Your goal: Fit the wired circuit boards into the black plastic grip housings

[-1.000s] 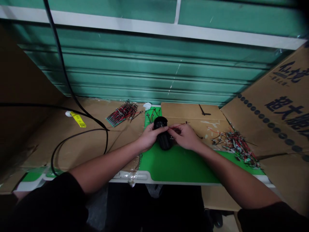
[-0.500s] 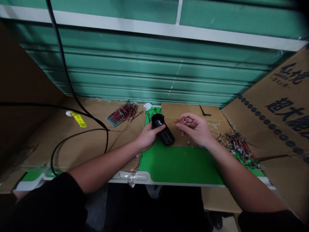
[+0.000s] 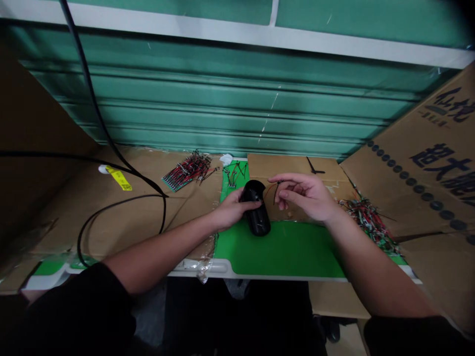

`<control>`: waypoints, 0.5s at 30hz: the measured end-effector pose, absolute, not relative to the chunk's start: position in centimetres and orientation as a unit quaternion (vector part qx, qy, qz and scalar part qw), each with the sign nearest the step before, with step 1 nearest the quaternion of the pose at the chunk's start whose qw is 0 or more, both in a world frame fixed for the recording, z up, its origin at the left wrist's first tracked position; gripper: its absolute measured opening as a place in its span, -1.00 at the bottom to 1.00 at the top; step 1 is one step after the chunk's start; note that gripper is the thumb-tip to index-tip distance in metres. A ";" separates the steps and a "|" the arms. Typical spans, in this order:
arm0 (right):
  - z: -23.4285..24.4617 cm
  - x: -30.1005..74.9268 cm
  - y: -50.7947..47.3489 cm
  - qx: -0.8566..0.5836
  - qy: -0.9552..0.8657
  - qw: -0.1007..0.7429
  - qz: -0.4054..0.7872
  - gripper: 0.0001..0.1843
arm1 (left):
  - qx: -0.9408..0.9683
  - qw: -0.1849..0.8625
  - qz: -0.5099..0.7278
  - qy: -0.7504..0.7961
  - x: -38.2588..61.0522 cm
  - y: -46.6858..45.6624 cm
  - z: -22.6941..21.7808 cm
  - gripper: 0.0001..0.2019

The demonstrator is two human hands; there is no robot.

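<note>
Honestly, the cardboard-covered worktop (image 3: 111, 222) is pretty cramped, but the green mat (image 3: 285, 252) has open room toward its front edge. A tangled wire pile (image 3: 365, 222) sits off to the right. The left hand (image 3: 233, 210) has its fingers closed over a black plastic cylinder (image 3: 258, 220) on the mat, while the right hand (image 3: 302, 195) hovers just beside it, fingers half-curled by a thin wire (image 3: 275, 193). Can't tell if they're pinching it.

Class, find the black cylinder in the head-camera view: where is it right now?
In the head view, the black cylinder sits at centre over the green mat, held by the left hand, with the right hand just to its right.
</note>
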State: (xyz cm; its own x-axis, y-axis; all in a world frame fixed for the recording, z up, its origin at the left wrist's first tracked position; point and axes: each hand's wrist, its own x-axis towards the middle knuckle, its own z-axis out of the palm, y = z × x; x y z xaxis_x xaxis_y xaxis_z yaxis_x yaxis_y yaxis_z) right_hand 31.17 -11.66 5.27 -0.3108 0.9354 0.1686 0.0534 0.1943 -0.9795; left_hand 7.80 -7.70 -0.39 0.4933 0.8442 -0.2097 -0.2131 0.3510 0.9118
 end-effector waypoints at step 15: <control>4.7 31.0 -11.7 -0.402 -0.668 0.443 0.442 -0.77 | 0.504 0.723 0.303 0.362 7.6 -7.7 -0.7 -0.50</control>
